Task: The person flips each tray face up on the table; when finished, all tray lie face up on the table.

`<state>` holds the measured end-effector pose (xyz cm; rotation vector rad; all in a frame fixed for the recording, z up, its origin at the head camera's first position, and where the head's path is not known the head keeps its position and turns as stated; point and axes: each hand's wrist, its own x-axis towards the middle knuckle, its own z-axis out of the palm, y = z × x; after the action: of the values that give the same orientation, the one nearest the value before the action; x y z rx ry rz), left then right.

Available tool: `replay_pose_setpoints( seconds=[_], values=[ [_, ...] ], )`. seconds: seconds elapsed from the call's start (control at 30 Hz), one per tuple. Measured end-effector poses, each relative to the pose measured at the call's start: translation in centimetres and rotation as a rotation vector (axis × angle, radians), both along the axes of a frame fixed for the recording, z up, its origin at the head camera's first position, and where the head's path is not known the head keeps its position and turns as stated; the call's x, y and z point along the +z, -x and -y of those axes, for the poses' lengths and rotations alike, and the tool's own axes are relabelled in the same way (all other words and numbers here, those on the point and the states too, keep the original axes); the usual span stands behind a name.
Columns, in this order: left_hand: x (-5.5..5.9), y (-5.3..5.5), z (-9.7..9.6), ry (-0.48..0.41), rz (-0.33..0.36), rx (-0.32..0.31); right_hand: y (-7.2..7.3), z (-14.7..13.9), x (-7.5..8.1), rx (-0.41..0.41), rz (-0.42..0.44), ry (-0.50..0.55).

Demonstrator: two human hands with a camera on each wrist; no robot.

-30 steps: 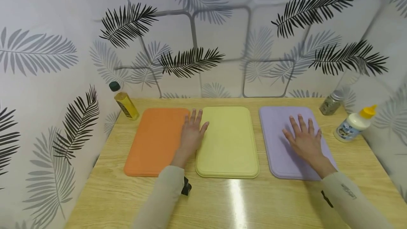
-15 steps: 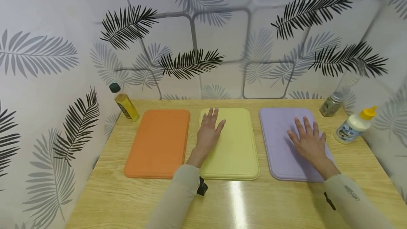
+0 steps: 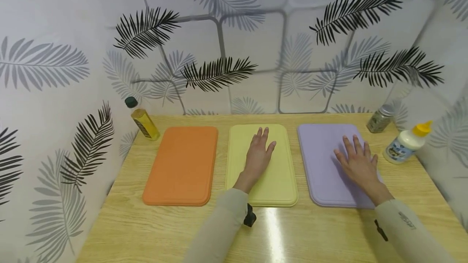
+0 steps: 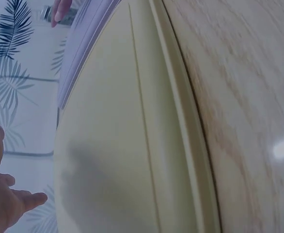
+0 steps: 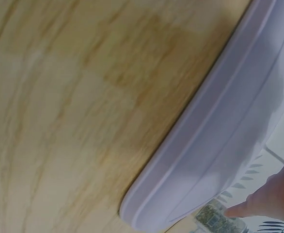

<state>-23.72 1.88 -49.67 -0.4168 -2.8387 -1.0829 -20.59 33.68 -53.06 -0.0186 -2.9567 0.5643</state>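
Three cutting boards lie side by side on a wooden table (image 3: 146, 230): orange (image 3: 180, 163), yellow (image 3: 281, 173) (image 4: 122, 145) and lilac (image 3: 321, 161) (image 5: 239, 145). My left hand (image 3: 257, 153) (image 4: 6, 204) lies flat, fingers straight, over the middle of the yellow board. My right hand (image 3: 358, 161) (image 5: 273, 199) rests flat with spread fingers on the right part of the lilac board. Neither hand holds anything.
A bottle of yellow oil (image 3: 143, 120) stands at the back left by the wall. A spice jar (image 3: 379, 119) and a white bottle with a yellow cap (image 3: 406, 143) stand at the back right. Leaf-patterned walls close in the table on three sides.
My left hand has slid right, from the seam between the orange and yellow boards onto the middle of the yellow board. My right hand has shifted slightly right on the lilac board.
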Motion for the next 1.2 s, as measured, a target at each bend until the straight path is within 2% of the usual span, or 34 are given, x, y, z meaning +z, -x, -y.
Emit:
replay_pose_setpoints(
  seconds=[0.13,0.23,0.37,0.53,0.73,0.93,1.1,1.2],
  values=[
    [-0.3,-0.1,-1.5,-0.003,0.003,0.005,0.0,-0.2,0.0,-0.008,0.006,-0.005],
    [-0.2,-0.4,-2.7,-0.06,0.041,-0.006,-0.2,-0.4,-0.1,-0.018,0.016,-0.002],
    [0.4,-0.8,-4.0,-0.155,0.114,-0.034,-0.4,-0.5,-0.1,-0.024,0.04,0.006],
    [0.8,-1.2,-5.4,-0.178,0.145,-0.043,-0.6,-0.6,-0.1,-0.031,0.049,-0.002],
    [0.8,-1.5,-7.2,-0.142,0.167,-0.072,-0.7,-1.0,-0.3,-0.029,0.053,-0.02],
    [1.1,-1.7,-8.9,-0.055,0.15,-0.089,-0.5,-1.3,-0.4,-0.03,0.061,-0.012],
    [1.0,-1.7,-10.1,0.049,0.199,-0.1,-0.5,-1.5,-0.2,-0.034,0.076,0.003],
    [0.5,-1.9,-10.6,0.063,0.221,-0.092,-0.6,-1.5,-0.2,-0.041,0.084,0.001]
  ],
)
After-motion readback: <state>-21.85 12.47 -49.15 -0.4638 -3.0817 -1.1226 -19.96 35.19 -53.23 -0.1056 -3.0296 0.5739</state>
